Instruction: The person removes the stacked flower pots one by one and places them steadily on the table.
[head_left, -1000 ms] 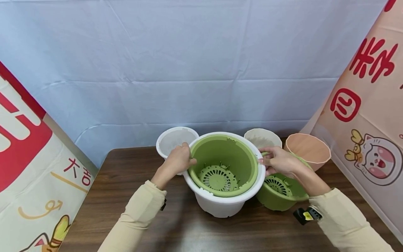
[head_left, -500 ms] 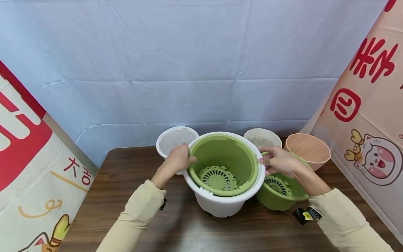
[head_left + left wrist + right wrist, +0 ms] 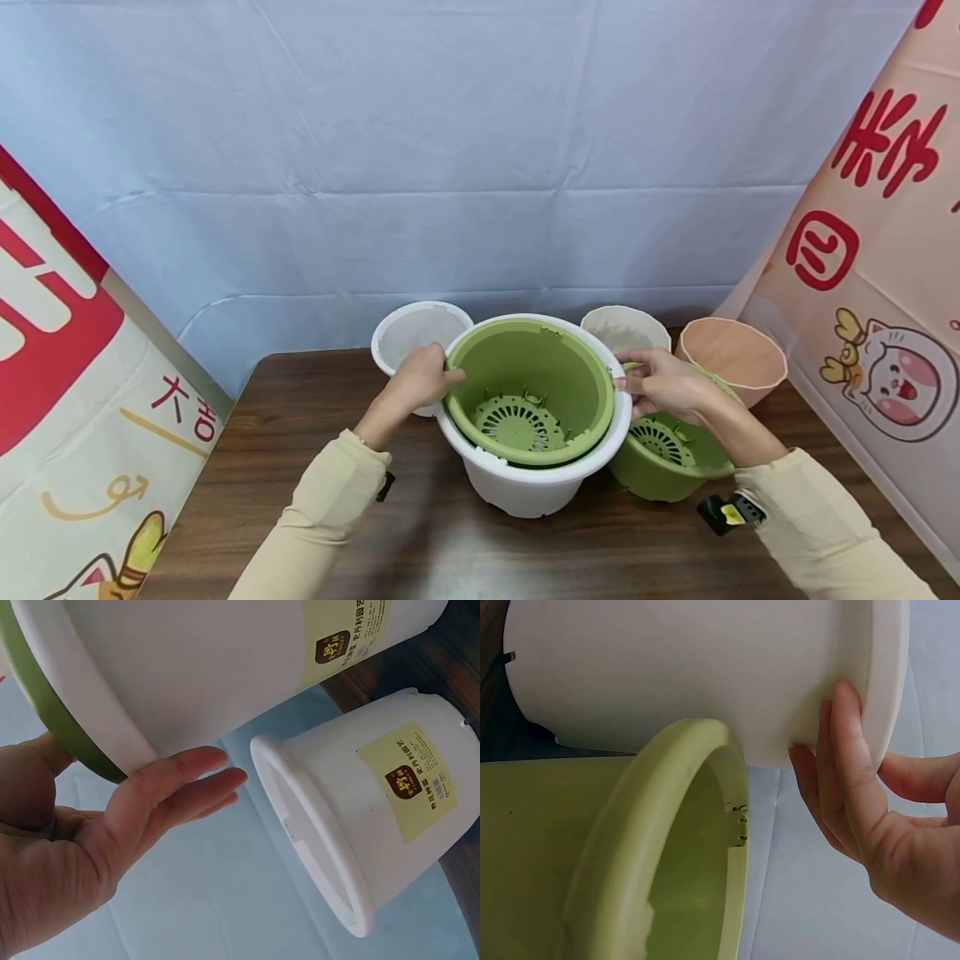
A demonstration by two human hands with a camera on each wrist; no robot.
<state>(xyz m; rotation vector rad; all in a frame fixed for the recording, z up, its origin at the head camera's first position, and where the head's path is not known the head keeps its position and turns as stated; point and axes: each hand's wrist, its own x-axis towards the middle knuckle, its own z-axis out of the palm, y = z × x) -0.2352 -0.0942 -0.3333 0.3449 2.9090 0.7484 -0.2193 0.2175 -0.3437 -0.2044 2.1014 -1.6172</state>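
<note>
A green plastic flower pot [image 3: 570,367] with a slotted bottom sits tilted inside a larger white flower pot [image 3: 521,493] on the table. My left hand [image 3: 420,379] holds the green pot's left rim, thumb over its edge. In the left wrist view, the green rim [image 3: 56,724] stands out past the white one, and my fingers [image 3: 172,769] lie along the outside of the white rim. My right hand [image 3: 663,385] pinches the white pot's right rim, fingers [image 3: 847,731] against its outer wall and thumb over the edge.
A second green pot [image 3: 652,479] stands close on the right, under my right forearm. Behind are a smaller white pot [image 3: 390,325] at left, a cream pot [image 3: 626,321] and a peach pot [image 3: 738,354] at right. Cloth backdrops [image 3: 450,167] rise around the wooden table [image 3: 315,433].
My left hand has moved slightly left, drawing the green pot's left rim with it. A dark gap now shows between the two rims at the front. My right hand has stayed put.
</note>
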